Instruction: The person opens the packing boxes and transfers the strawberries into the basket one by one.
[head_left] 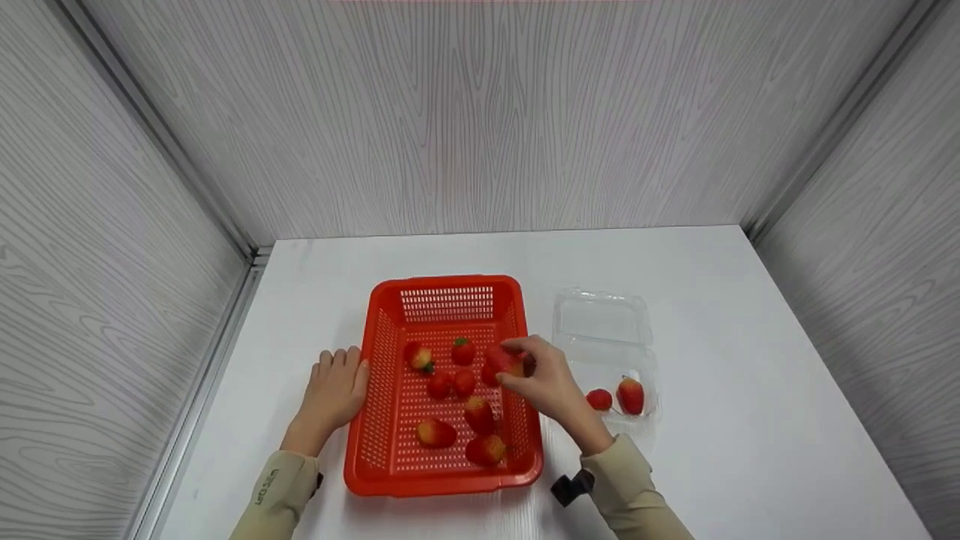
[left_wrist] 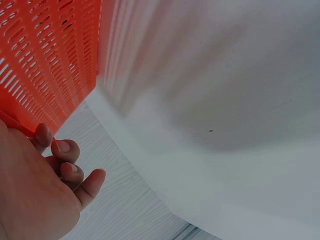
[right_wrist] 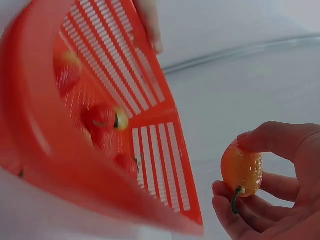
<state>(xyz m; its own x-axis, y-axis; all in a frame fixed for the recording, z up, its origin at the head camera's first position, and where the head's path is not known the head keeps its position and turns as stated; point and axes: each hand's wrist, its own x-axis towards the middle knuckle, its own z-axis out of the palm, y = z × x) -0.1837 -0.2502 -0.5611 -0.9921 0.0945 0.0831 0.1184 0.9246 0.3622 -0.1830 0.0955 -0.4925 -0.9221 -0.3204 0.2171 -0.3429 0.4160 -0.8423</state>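
A red plastic basket [head_left: 448,484] stands on the white table with several red and red-and-yellow fruits [head_left: 436,433] inside, some with green tops. My left hand [head_left: 335,386] holds its left rim; in the left wrist view, the fingers [left_wrist: 92,187] curl beside the rim. Over the basket's right side, my right hand [head_left: 546,380] pinches a red-and-yellow fruit [right_wrist: 242,170] between thumb and fingers. Its green stem hangs down in the right wrist view. To the right, an open clear plastic clamshell box [head_left: 600,319] holds a small red fruit [head_left: 599,400] and a larger red-yellow one [head_left: 631,395].
White wood-grain panels [head_left: 480,120] enclose the table [head_left: 735,375] at the back and both sides. A metal rail [head_left: 202,405] runs along the left edge. Near the right wrist is a black wrist device [head_left: 571,487].
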